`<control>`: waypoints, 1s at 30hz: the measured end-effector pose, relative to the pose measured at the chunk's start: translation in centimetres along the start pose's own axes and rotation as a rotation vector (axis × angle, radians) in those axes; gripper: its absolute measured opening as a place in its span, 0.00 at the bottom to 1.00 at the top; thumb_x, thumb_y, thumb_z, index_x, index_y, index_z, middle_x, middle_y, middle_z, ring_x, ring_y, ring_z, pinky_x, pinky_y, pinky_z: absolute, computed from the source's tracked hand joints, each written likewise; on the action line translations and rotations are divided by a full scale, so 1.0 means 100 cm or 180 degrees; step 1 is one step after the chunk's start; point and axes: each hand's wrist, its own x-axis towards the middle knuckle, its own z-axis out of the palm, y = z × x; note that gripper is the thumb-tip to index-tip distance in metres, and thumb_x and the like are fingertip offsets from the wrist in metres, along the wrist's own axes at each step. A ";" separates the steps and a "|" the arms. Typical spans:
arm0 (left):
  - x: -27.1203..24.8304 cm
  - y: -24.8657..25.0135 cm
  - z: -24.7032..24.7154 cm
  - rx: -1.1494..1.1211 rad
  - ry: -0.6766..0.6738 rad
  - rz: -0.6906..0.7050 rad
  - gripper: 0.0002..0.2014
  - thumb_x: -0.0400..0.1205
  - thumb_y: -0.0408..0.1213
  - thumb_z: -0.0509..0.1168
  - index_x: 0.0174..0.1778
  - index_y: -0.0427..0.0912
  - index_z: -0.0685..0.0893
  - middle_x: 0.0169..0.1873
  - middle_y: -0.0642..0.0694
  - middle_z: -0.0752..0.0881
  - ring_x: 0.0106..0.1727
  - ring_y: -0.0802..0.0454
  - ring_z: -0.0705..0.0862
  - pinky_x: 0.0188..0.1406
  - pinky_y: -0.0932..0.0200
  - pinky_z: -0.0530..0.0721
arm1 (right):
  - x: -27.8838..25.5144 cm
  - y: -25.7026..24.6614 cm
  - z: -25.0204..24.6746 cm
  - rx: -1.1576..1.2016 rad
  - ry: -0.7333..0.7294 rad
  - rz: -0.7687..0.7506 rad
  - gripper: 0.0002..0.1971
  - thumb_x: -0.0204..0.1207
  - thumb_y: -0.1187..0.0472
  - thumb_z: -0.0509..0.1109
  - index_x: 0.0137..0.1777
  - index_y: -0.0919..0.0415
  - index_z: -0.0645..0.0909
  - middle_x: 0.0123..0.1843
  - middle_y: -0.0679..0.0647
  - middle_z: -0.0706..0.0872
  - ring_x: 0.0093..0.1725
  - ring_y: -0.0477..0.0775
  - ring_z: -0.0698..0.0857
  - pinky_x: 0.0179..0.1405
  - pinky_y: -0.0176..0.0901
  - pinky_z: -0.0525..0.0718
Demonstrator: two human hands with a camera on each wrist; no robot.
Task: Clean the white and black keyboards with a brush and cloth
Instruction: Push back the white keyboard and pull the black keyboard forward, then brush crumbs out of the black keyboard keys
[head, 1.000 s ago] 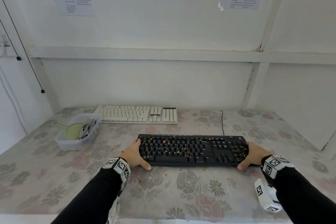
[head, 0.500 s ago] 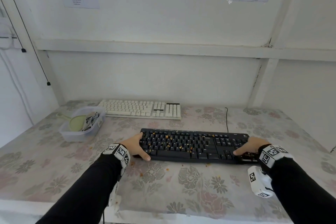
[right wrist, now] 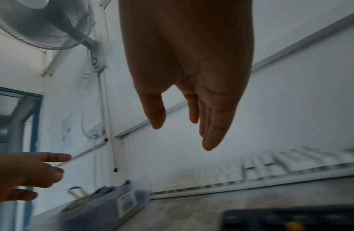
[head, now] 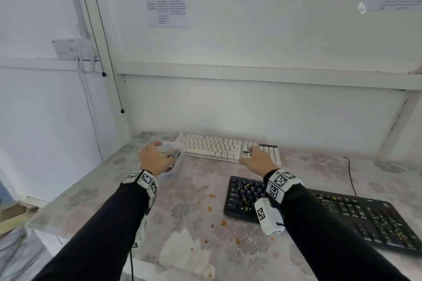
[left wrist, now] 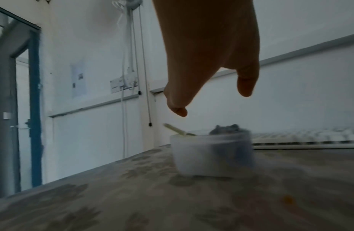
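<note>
Now your left hand (head: pixel 153 158) hovers above the clear plastic tub (head: pixel 175 167) at the far left of the floral surface (head: pixel 187 217), fingers (left wrist: pixel 176 107) spread loosely and holding nothing. Your right hand (head: pixel 259 162) reaches over the near edge of the white keyboard (head: pixel 217 147) by the far wall, fingers straight and together, empty; whether it touches the keys cannot be told. The black keyboard (head: pixel 356 217), speckled with orange crumbs (head: pixel 211 208), lies near right, under your right forearm. A grey cloth (left wrist: pixel 226 129) and a pale handle (left wrist: pixel 175 129) stick out of the tub.
</note>
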 end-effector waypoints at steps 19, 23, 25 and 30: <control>0.065 -0.093 -0.032 -0.0089 -0.1386 -0.0540 0.47 0.68 0.45 0.81 0.80 0.36 0.67 0.78 0.39 0.71 0.78 0.43 0.71 0.77 0.49 0.68 | 0.032 -0.119 0.149 -0.0400 -0.0803 -0.0418 0.22 0.76 0.57 0.67 0.23 0.58 0.63 0.15 0.50 0.69 0.22 0.48 0.66 0.18 0.35 0.61; 0.055 -0.080 -0.026 0.0078 -0.1459 -0.0385 0.47 0.65 0.46 0.83 0.78 0.36 0.70 0.73 0.40 0.76 0.73 0.44 0.75 0.71 0.53 0.74 | 0.026 -0.110 0.137 -0.0414 -0.0832 -0.0155 0.20 0.72 0.60 0.69 0.22 0.58 0.66 0.10 0.49 0.70 0.21 0.47 0.66 0.16 0.32 0.61; 0.049 -0.073 -0.020 0.0087 -0.1542 -0.0352 0.46 0.64 0.46 0.83 0.76 0.35 0.72 0.66 0.41 0.79 0.66 0.45 0.78 0.67 0.53 0.78 | 0.020 -0.102 0.129 -0.0417 -0.0896 -0.0100 0.19 0.71 0.63 0.69 0.23 0.57 0.66 0.20 0.52 0.71 0.23 0.48 0.67 0.21 0.35 0.63; 0.032 -0.059 -0.008 0.0053 -0.1914 -0.0310 0.52 0.58 0.53 0.84 0.74 0.38 0.70 0.62 0.45 0.79 0.59 0.49 0.79 0.54 0.56 0.85 | 0.009 -0.086 0.110 -0.0323 -0.1008 0.0005 0.10 0.68 0.64 0.71 0.30 0.56 0.73 0.34 0.67 0.79 0.37 0.54 0.76 0.37 0.44 0.79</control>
